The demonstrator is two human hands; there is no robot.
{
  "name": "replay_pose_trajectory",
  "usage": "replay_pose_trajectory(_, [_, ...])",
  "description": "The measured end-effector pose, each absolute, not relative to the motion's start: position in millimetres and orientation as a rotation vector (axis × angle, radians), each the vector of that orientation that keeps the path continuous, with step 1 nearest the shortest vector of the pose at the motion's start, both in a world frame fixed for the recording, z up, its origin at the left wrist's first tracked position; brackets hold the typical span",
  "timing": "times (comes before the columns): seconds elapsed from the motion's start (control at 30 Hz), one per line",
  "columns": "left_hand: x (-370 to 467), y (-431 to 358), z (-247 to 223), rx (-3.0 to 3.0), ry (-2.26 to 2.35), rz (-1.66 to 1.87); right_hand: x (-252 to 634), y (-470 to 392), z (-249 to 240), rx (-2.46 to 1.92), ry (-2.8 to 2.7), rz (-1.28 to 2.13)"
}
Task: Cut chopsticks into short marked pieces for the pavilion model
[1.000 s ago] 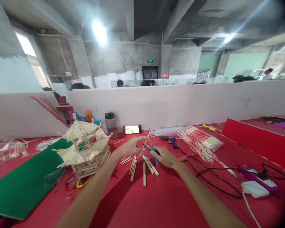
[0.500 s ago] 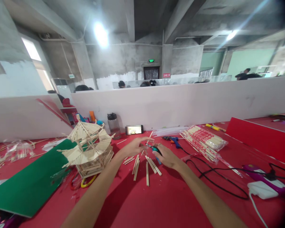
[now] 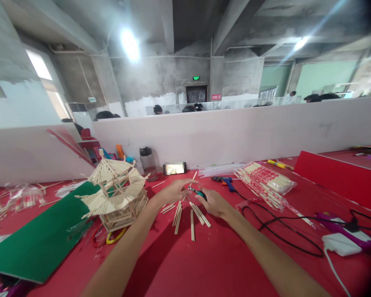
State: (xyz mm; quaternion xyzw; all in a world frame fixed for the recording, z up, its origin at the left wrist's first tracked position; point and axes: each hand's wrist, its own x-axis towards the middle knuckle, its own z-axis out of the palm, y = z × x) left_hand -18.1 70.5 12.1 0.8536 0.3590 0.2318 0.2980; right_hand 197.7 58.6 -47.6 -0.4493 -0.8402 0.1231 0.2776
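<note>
1. Right hand (image 3: 215,203) grips pliers (image 3: 200,194) beside a long stick (image 3: 194,177) pinched in the left hand (image 3: 174,192); it looks uncut.
2. Short sticks (image 3: 178,218) lie sorted on the worktop (image 3: 185,268) nearby.
3. Model house (image 3: 116,200) stands left, seemingly largely roofed; packed sticks (image 3: 266,181) remain.

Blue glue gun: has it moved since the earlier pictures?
No, the blue glue gun lies in the same place, judged against the smartphone by the white partition.
</note>
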Motion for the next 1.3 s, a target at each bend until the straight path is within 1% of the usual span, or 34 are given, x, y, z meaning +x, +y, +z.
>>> replay_pose_trajectory(0.47, [-18.6,74.2,5.6,2.183,0.947,0.588,198.7,60.5,-49.8,-1.251,-2.300,0.222])
replay_pose_trajectory(1.3, [-16.6,74.4,5.9,2.319,1.037,0.595,195.8,59.5,-48.6,-1.295,-2.291,0.170])
